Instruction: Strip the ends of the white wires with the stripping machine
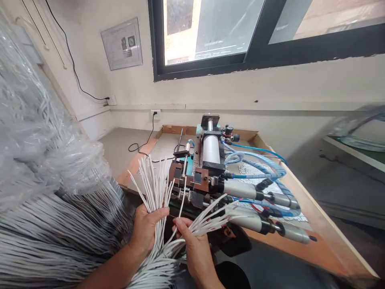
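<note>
My left hand (147, 228) is closed round a bundle of white cables (155, 184) whose ends fan upward. In my right hand (192, 241) lies a second bundle of white cables (210, 218), pointing right, some with reddish tips. Between its thumb and forefinger that hand also pinches one single cable (183, 198), which stands up toward the jaws of a pneumatic machine (197, 178). Whether the cable's tip is inside the jaws I cannot tell. Below both hands the cables run together into one thick bunch (156, 273).
Large stacks of grey cables (60, 233), partly wrapped in clear plastic (54, 120), fill the left side. Blue air hoses (270, 160) and metal cylinders (246, 188) stick out to the right. The machine stands on a wooden-edged table (325, 257); white scraps (264, 176) lie behind it.
</note>
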Demonstrator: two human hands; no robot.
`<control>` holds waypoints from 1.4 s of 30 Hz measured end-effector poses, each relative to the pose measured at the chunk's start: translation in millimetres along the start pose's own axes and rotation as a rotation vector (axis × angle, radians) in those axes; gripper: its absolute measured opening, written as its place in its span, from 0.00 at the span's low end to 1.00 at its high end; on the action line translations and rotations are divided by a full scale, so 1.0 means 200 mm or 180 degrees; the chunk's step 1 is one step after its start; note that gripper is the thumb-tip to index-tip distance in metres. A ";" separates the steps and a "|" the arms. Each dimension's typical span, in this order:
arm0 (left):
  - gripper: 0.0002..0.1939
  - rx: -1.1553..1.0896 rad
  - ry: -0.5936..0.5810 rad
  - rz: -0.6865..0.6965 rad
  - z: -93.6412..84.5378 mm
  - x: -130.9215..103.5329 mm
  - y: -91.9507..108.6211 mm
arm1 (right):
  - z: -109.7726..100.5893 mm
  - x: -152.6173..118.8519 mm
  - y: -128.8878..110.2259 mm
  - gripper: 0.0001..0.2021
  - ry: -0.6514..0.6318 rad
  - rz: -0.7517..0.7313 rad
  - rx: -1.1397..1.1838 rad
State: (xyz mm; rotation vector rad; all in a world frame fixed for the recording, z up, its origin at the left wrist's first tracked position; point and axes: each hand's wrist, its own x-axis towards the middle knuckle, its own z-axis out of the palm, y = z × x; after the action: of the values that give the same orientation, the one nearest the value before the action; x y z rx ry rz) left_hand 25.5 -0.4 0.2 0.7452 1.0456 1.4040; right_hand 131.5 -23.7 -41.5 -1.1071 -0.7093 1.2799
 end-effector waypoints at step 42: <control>0.08 -0.0226 0.0108 -0.0025 0.03 0.06 0.02 | 0.06 0.12 0.00 0.11 0.0264 0.0287 0.0635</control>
State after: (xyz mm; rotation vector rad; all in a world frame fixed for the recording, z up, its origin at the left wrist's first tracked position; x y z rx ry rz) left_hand 27.2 13.5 4.7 0.6670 1.0186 1.4441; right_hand 126.2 2.2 -40.8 -1.0315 -0.4632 1.3421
